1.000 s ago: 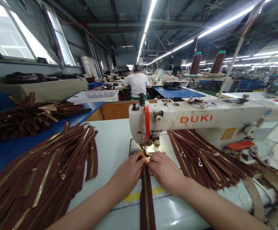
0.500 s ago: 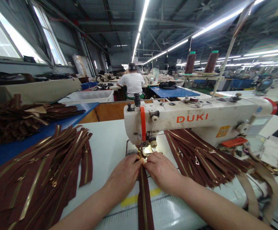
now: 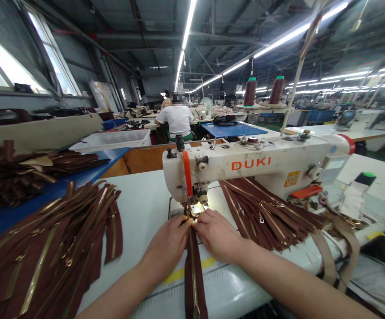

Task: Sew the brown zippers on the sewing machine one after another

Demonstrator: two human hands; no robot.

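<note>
A brown zipper (image 3: 194, 274) with gold teeth runs from the front edge of the table up to the needle area of a white sewing machine (image 3: 219, 166). My left hand (image 3: 172, 237) pinches the zipper's far end from the left, just in front of the presser foot (image 3: 188, 208). From the right, my right hand (image 3: 217, 232) pinches the same end, its fingertips close to the left ones. A small tan piece (image 3: 189, 220) shows between the fingers; its kind is unclear. The lit needle plate (image 3: 197, 210) lies just beyond, partly covered by the fingers.
Brown zippers lie piled at the left (image 3: 59, 239), and another fanned bundle (image 3: 268, 215) lies under the machine arm. Beige straps (image 3: 348, 243) hang at the right. Thread cones (image 3: 250, 92) stand behind. A person in a white shirt (image 3: 178, 119) sits farther back.
The camera view has turned slightly right, shifting the scene left. Both hands keep their pinch on the zipper by the needle; a zipper pull now shows near the bottom edge.
</note>
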